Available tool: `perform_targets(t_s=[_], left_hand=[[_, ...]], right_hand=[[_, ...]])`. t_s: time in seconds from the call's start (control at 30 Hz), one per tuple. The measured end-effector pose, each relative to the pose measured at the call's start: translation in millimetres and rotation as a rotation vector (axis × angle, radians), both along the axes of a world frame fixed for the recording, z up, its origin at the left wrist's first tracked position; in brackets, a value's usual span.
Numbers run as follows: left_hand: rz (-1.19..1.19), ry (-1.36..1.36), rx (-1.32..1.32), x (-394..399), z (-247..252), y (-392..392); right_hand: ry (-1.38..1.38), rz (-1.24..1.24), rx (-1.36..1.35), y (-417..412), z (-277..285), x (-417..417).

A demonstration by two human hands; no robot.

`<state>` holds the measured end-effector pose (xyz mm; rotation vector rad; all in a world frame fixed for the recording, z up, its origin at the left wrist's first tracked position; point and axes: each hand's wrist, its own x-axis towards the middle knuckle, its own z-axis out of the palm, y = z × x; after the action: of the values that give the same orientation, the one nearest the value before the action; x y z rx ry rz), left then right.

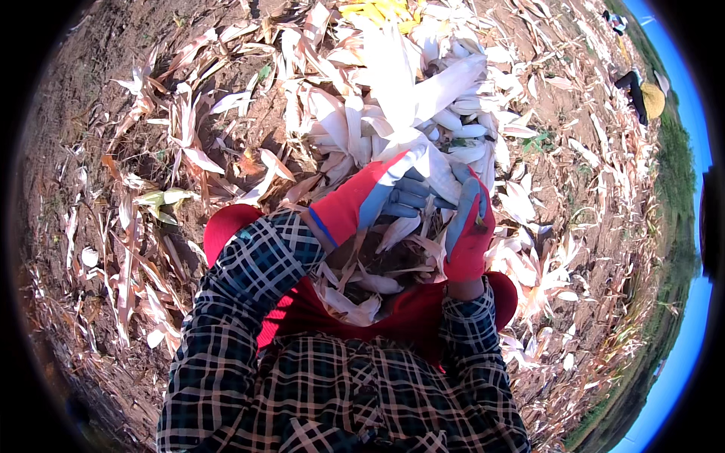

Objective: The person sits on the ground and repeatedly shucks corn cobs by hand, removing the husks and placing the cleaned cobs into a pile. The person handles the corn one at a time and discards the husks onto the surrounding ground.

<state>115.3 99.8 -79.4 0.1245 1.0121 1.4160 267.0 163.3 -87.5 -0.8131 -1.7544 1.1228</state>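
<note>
An ear of corn in pale dry husk lies between my hands, its husk leaves spread forward in bright sunlight. My left hand, in a red and grey-blue glove, grips the husk from the left with curled fingers. On the right side, my right hand, in a matching glove, is closed around the ear's lower end. Whether kernels are bare there cannot be told. Just beyond the hands is a heap of unhusked corn ears. Yellow husked ears lie at the top edge.
Dry husks and stalks litter the brown soil all around. Loose husks lie between my red-clad knees. Two other people are at the far right, one beside a yellow rounded object. Green vegetation lines the field's edge.
</note>
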Motion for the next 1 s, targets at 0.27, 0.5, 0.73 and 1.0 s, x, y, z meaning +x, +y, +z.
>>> perform_targets(t_s=[0.27, 0.5, 0.73, 1.0], left_hand=[[0.346, -0.326, 0.481, -45.1, -12.4, 12.4], [0.415, -0.354, 0.488, -65.2, 15.5, 3.8], [0.305, -0.434, 0.562, -66.9, 7.4, -3.2], [0.004, 0.317, 0.565, -18.8, -22.5, -16.5]], right_hand=[[0.109, 0.214, -0.471, -20.6, 5.9, -12.6], [0.172, 0.237, -0.619, -5.0, 10.1, -7.6], [0.452, 0.245, -0.740, 5.3, -10.6, -12.1], [0.706, 0.361, -1.080, 42.1, -55.3, 7.7]])
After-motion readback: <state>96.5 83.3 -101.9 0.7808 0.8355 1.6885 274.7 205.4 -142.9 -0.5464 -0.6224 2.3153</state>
